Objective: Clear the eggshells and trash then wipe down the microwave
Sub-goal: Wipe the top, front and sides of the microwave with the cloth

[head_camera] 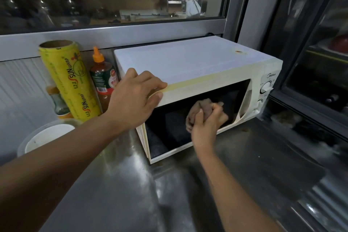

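Note:
A white microwave (188, 62) stands on a steel counter (131, 194) under a window. My left hand (135, 98) grips its top front left corner, fingers on the top and thumb on the front face. My right hand (207, 124) holds a bunched brown cloth (202, 108) against the dark glass of the microwave door (169, 130). Two round dials (266, 86) sit on the panel at the microwave's right end. No eggshells or trash show in view.
Left of the microwave stand a yellow cling-wrap roll (71, 81), an orange-capped sauce bottle (103, 81) and a glass bottle (60, 105). A white bowl (47, 137) sits at the counter's left. A dark glass cabinet (320, 62) stands on the right. Small crumbs (244, 129) lie by the microwave.

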A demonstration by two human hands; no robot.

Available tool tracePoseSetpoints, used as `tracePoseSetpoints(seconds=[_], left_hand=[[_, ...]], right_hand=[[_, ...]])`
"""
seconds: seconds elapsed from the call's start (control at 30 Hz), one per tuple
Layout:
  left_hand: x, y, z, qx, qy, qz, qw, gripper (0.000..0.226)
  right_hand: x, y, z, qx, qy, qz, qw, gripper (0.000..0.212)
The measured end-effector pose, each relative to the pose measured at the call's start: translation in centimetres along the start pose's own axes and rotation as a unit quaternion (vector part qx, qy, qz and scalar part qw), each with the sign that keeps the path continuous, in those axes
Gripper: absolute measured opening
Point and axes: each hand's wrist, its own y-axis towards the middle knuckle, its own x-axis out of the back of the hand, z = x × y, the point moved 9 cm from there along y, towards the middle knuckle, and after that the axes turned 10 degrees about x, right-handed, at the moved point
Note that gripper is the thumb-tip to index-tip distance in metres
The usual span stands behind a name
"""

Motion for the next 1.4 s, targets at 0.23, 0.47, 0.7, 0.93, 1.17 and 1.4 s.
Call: tracePoseSetpoints(seconds=[0.23,0.47,0.7,0.93,1.17,1.4], left_hand=[[-0.1,-0.2,0.0,-0.008,0.01,-0.011,1.0,0.038],[-0.2,-0.4,-0.1,-0.037,0.019,-0.033,0.999,0.039],[-0.3,-0.3,-0.1,-0.029,0.017,-0.037,0.999,0.039],[-0.3,-0.3,0.1,-0.027,0.006,-0.045,0.999,0.038],[-0.1,-0.8,0.2,-0.016,-0.008,-0.049,0.999,0.036],[-0.4,-2.6,0.7,-0.026,0.015,-0.043,0.999,0.039]], right_hand=[[-4.4,-7.7,4.0,0.072,0.009,0.011,0.997,0.025],[-2.2,-4.2,2.0,0.1,-0.013,0.05,0.994,0.028],[4.4,6.0,-4.8,-0.002,-0.033,-0.001,0.999,0.026],[4.9,7.2,-7.0,-0.065,0.023,-0.063,0.996,0.023],[-0.8,-1.8,-1.8,-0.062,0.042,-0.065,0.995,0.031],[-5.6,-10.1,2.5,0.022,0.057,-0.008,0.998,0.037]])
